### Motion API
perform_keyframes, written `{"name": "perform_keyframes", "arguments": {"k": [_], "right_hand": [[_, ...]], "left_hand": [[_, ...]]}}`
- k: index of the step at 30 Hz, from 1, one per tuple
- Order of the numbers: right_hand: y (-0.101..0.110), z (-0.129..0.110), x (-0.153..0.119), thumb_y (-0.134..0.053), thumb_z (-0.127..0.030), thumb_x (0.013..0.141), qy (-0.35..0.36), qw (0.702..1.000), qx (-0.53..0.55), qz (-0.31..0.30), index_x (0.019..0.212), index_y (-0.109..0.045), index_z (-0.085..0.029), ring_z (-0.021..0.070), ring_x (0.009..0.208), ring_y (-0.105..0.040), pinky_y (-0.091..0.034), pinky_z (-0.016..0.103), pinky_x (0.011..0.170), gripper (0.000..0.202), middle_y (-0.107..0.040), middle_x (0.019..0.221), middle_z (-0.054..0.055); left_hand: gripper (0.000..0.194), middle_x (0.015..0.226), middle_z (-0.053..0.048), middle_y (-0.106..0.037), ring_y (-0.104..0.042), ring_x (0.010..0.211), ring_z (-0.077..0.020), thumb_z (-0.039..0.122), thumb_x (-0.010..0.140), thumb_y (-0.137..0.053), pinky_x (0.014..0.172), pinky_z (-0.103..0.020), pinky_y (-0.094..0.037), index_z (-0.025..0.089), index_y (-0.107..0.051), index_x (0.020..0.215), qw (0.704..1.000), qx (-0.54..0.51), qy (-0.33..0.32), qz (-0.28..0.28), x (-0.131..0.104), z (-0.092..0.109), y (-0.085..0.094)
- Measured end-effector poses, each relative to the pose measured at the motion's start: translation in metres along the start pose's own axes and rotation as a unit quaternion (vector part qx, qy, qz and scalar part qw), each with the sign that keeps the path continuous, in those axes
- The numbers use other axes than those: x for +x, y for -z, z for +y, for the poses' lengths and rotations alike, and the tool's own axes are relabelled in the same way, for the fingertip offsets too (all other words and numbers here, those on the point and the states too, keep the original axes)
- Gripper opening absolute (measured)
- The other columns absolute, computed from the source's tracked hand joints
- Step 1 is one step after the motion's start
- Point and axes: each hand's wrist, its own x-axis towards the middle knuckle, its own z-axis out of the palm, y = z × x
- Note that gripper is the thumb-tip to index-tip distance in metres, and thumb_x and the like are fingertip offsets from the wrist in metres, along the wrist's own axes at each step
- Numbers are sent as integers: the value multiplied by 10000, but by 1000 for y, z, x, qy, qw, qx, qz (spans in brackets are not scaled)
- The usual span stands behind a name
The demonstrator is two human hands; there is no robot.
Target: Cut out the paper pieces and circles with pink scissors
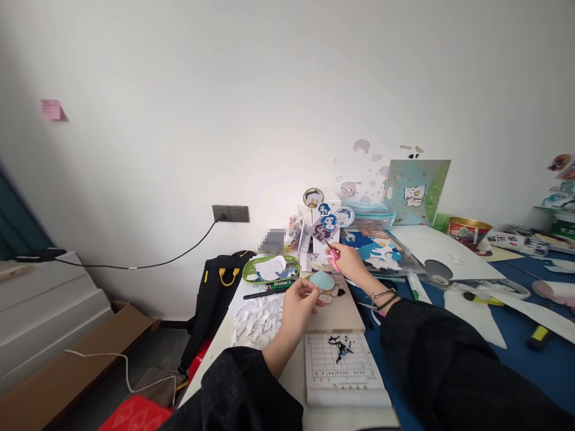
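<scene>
Between the thumb and fingers of my left hand (302, 304) is a light blue paper piece (322, 280), held above the cardboard-coloured board (335, 317). My right hand (348, 261) is closed round the pink handle of a pair of scissors (335, 254), whose blades point up and left toward the character cutouts (327, 222). The blades are apart from the blue piece. Small round paper pieces (333, 294) lie on the board just behind my left fingers. Nearer to me, black scraps (342, 348) rest on a printed grid sheet (318, 359).
White paper strips (258, 320) are heaped left of my left hand. Behind them stands a green tray (250, 270) with cutouts. Right of my right arm, the blue table surface (514, 365) holds paper sheets, a gold-rimmed tub (469, 230) and a yellow-black cutter (539, 336).
</scene>
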Motion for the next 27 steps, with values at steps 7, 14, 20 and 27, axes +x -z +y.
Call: {"name": "perform_keyframes", "arguments": {"k": [7, 14, 20, 27], "right_hand": [[20, 8, -65, -577, -276, 925, -13, 992, 105, -67, 1144, -585, -156, 209, 883, -652, -553, 396, 740, 250, -637, 1104, 69], [26, 0, -100, -590, -255, 918, -24, 960, 235, -151, 1029, -609, -140, 133, 665, -634, -546, 283, 573, 161, -652, 916, 23], [23, -4, -105, -631, -199, 866, -46, 934, 323, -148, 901, -599, -142, 88, 538, -554, -502, 234, 503, 74, -594, 770, -25], [21, -5, -105, -621, -102, 746, -77, 932, 332, -121, 821, -589, -187, 87, 516, -488, -399, 197, 450, 118, -524, 709, -41]], "left_hand": [[234, 1008, -63, -638, -636, 812, -171, 289, 905, -561, 695, -343, -549, 133, -595, 1077, 999, -1, -24, -28, -3, 0, -2], [157, 750, -7, -631, -615, 679, -143, 276, 834, -638, 565, -244, -488, 141, -623, 913, 998, 3, -48, -37, -13, 7, -12], [198, 705, -3, -649, -572, 602, -123, 313, 747, -694, 500, -201, -420, 178, -612, 866, 998, 21, -16, -57, -12, 8, -20], [169, 728, -7, -646, -543, 591, -107, 290, 735, -702, 494, -191, -410, 178, -623, 834, 993, 42, 19, -109, -6, 10, -20]]}}
